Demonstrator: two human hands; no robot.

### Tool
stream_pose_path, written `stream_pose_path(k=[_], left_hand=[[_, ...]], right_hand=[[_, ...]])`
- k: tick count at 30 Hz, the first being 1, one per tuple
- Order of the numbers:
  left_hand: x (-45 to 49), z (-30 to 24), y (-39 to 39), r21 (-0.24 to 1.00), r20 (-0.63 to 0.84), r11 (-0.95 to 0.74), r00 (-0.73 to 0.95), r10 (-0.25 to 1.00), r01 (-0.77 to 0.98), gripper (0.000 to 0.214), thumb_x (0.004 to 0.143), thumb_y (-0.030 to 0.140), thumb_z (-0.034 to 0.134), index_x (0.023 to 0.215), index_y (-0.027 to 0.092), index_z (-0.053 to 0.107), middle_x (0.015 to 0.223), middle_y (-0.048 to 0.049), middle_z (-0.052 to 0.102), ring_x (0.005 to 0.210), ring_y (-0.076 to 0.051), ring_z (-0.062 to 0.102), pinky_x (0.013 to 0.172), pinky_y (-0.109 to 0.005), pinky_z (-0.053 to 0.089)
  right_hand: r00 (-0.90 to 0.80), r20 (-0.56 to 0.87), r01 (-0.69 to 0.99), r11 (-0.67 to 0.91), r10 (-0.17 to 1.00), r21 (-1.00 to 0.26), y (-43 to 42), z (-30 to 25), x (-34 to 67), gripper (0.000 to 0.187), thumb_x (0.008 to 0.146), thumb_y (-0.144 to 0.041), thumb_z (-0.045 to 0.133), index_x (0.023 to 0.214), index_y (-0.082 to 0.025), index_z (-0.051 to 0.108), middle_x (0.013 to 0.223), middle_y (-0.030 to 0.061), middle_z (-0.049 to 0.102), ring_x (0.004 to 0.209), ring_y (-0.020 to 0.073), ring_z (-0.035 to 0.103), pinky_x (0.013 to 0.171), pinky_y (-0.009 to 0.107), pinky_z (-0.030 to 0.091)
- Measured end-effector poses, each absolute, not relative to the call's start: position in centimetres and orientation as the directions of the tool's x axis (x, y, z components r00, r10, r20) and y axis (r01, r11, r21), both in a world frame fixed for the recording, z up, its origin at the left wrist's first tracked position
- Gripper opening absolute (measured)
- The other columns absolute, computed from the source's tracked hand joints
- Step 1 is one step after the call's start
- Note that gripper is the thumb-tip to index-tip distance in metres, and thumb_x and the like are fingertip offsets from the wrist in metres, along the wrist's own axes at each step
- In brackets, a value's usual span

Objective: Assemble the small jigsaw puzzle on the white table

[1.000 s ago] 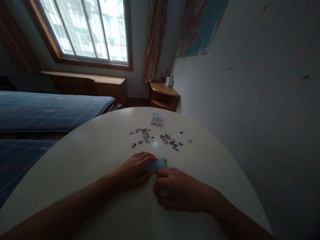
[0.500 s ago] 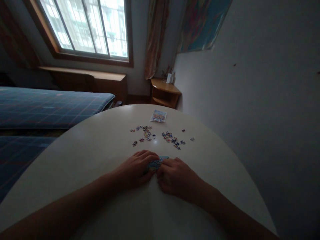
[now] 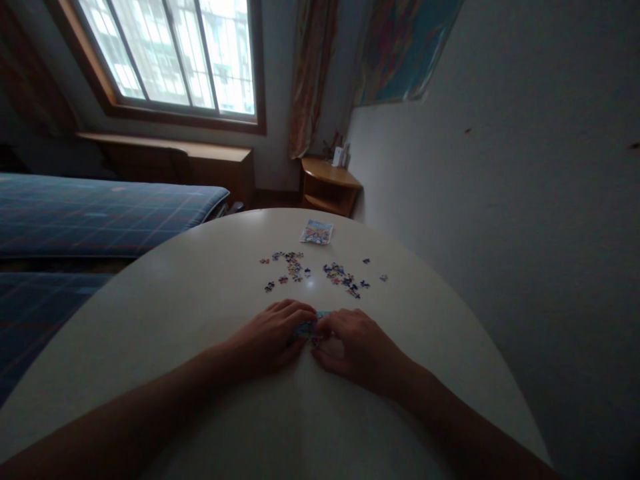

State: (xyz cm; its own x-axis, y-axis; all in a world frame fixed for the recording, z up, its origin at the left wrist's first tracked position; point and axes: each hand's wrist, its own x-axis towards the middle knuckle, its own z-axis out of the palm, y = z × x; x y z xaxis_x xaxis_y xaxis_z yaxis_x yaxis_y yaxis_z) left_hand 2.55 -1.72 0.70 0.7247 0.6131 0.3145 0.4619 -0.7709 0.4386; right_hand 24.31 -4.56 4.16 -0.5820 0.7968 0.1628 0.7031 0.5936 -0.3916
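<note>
A joined blue jigsaw puzzle section (image 3: 305,329) lies flat on the white table, partly covered by both hands. My left hand (image 3: 273,337) grips its left side, fingers along the far edge and thumb at the near edge. Over the right side curves my right hand (image 3: 353,343), index finger and thumb bent toward each other. A small jigsaw piece (image 3: 315,343) shows at the near edge between those two fingertips. Beyond the hands lie loose jigsaw pieces in a left group (image 3: 293,267) and a right group (image 3: 341,275).
A small printed picture packet (image 3: 317,232) rests near the far edge of the round white table (image 3: 215,280). Past the table stand a blue plaid mattress (image 3: 110,213) at left and a wooden corner stand (image 3: 330,175). A wall (image 3: 500,220) runs along the right.
My right hand's fingers have shifted slightly and opened out from a tighter curl, uncovering the small piece by the thumb. My left hand stays nearly where it was.
</note>
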Motion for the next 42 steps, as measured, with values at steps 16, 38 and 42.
stream_pose_path(k=[16,38,42], left_hand=[[2.62,0.69,-1.76,0.432,0.318,-0.769,0.719,0.618,0.471,0.032,0.088,0.015,0.056,0.119,0.021,0.054,0.125,-0.0080,0.061,0.115,-0.024,0.056,0.103,-0.044,0.045],[2.29,-0.03,-1.04,0.450,0.341,-0.792,0.740,0.580,0.413,0.040,0.082,0.005,0.051,0.118,0.022,0.058,0.129,-0.0076,0.060,0.119,-0.024,0.054,0.105,-0.045,0.044],[2.31,-0.13,-1.02,0.446,0.344,-0.791,0.735,0.584,0.420,0.039,0.082,0.006,0.052,0.118,0.022,0.058,0.129,-0.0076,0.060,0.119,-0.024,0.054,0.105,-0.045,0.045]], right_hand=[[-0.675,0.137,0.644,0.669,0.725,-0.371,-4.56,4.28,24.75,0.011,0.079,-0.021,0.076,0.085,-0.023,0.067,0.094,-0.0023,0.073,0.092,0.0180,0.064,0.083,0.032,0.039],[-0.729,0.198,0.605,0.752,0.655,-0.260,-4.04,3.71,24.96,0.005,0.088,-0.024,0.069,0.085,-0.022,0.072,0.091,0.0001,0.074,0.081,0.0174,0.064,0.077,0.030,0.045],[-0.713,0.181,0.624,0.731,0.677,-0.276,-4.08,3.88,25.06,0.005,0.086,-0.026,0.072,0.082,-0.022,0.071,0.091,0.0000,0.074,0.081,0.0170,0.064,0.075,0.029,0.045]])
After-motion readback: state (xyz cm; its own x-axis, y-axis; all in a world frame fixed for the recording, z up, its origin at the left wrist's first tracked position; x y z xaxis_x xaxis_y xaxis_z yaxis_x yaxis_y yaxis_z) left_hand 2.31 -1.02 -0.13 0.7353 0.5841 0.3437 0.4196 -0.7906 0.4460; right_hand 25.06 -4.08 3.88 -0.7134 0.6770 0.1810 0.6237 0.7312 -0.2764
